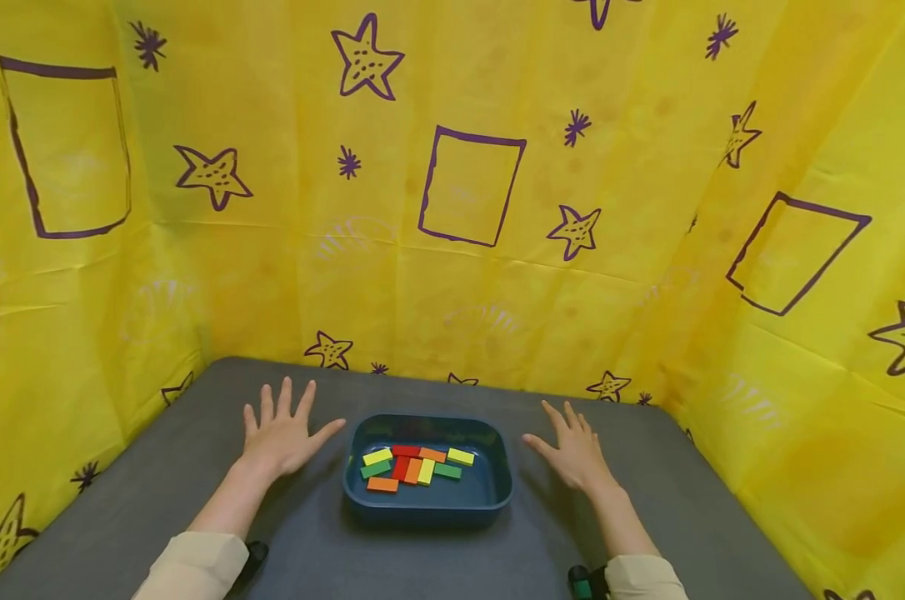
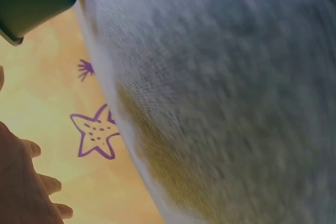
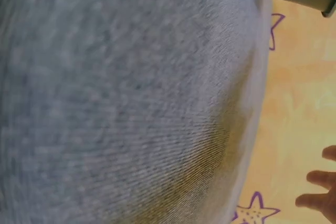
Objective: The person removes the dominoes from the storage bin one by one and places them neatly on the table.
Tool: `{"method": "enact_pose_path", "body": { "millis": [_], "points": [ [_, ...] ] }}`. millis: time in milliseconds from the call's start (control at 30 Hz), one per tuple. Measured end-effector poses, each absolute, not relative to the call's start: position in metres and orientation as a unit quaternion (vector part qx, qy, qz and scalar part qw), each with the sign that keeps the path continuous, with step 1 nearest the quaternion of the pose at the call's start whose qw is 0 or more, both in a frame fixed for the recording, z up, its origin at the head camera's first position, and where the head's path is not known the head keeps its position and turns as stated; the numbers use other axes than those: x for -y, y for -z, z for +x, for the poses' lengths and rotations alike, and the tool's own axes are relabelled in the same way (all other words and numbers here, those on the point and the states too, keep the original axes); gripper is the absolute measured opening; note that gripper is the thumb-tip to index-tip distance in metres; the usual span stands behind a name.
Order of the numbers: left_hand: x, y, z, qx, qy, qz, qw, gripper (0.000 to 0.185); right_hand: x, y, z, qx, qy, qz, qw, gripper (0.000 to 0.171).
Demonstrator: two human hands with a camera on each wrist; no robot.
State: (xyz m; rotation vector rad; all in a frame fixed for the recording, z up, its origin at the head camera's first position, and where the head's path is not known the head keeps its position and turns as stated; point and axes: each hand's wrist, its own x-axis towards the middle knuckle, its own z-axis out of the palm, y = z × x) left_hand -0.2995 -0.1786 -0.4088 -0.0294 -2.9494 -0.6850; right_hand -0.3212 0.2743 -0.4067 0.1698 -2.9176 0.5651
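A dark blue tray [image 1: 427, 500] of coloured blocks [image 1: 415, 466] sat on the grey table [image 1: 160, 467] toward its near edge, long axis running left to right. The left hand [image 1: 282, 435] and right hand [image 1: 575, 452] lay flat beside it, fingers spread, holding nothing, each about equally near.

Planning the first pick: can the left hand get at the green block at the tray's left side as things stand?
Probably yes. The left hand lies flat and empty beside the open tray, and the green block lies uncovered near that side.
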Motion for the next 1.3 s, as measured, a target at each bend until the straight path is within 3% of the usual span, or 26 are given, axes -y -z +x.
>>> {"method": "enact_pose_path", "body": {
  "millis": [433,767,967,1300],
  "points": [
    [0.163,0.406,-0.301,0.951,0.309,-0.015,-0.018,0.100,-0.250,0.405,-0.319,0.936,-0.320,0.072,0.126,0.074],
    [0.153,0.406,-0.305,0.853,0.515,-0.035,-0.080,0.058,-0.218,0.401,-0.324,0.878,-0.444,0.066,0.166,0.040],
    [0.147,0.411,-0.306,0.824,0.556,-0.032,-0.099,0.052,-0.199,0.398,-0.323,0.868,-0.469,0.061,0.150,0.024],
    [0.142,0.412,-0.305,0.822,0.559,-0.047,-0.102,0.050,-0.170,0.400,-0.324,0.855,-0.506,0.059,0.098,0.023]
  ]
}}
